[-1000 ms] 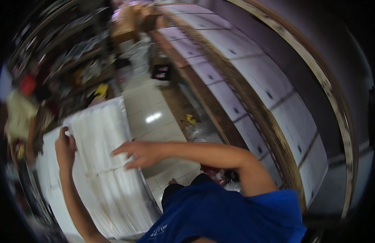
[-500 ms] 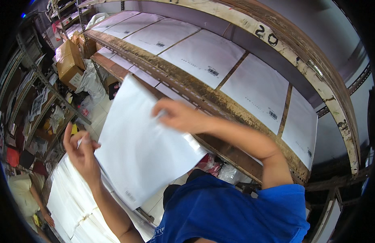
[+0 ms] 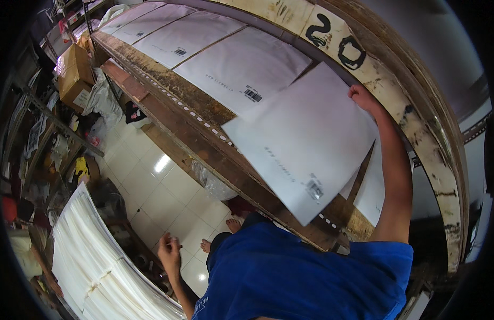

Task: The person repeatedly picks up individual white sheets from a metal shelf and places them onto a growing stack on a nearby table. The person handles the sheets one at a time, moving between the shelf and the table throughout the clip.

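My right hand (image 3: 362,98) is closed on the far edge of a large white sheet (image 3: 305,136) with a printed barcode near its front corner. The sheet lies tilted over the shelf, covering part of the row and sticking out past the shelf's front edge. Other white sheets (image 3: 247,64) with barcodes lie side by side along the wooden shelf (image 3: 204,101), narrow gaps between them. Low in front of my body, over the floor, my left hand (image 3: 169,253) is loosely curled with its fingers a little apart, holding nothing that I can see.
A tall stack of white sheets (image 3: 92,250) stands at the lower left. Beside it another person's arm (image 3: 47,266) shows. A painted beam (image 3: 364,48) runs above the shelf. Cardboard boxes (image 3: 74,74) and metal racks stand at the far left, beyond the tiled floor (image 3: 156,186).
My right hand has carried the white sheet from beside the stack to the right, onto the shelf. My left hand has dropped lower and nearer my body.
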Available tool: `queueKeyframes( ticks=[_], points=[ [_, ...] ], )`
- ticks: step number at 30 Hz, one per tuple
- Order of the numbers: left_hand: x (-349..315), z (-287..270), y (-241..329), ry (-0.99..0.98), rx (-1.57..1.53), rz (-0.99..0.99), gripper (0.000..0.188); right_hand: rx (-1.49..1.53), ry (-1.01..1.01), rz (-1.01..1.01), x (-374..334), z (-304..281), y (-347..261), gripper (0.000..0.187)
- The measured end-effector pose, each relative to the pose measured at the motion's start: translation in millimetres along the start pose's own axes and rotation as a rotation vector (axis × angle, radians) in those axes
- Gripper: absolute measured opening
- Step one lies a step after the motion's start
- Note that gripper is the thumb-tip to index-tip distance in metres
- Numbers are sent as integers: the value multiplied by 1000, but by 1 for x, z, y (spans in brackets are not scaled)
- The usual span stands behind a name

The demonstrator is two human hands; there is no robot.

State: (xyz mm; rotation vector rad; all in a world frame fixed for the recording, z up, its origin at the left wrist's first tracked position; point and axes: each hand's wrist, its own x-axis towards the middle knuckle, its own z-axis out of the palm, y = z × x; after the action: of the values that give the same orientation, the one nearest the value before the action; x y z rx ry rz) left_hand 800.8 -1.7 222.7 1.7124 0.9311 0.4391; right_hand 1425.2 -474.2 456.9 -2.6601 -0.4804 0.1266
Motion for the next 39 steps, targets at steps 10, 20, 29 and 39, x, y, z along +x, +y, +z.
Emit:
queueKeyframes(
  ticks=[10, 20, 29, 39],
  points=[
    [-25, 32, 1, -90, 491, 38, 31, -293, 173, 3, 42, 0, 36, 12],
    [-29, 36, 14, -51, 445, -13, 31, -339, 210, 0, 54, 9, 38, 22],
    [-27, 40, 12, -51, 484, 52, 30, -349, 229, 1, 58, 15, 36, 31],
    [-27, 17, 4, 49, 512, 98, 32, -441, 267, -121, 115, 31, 42, 43]
  ],
)
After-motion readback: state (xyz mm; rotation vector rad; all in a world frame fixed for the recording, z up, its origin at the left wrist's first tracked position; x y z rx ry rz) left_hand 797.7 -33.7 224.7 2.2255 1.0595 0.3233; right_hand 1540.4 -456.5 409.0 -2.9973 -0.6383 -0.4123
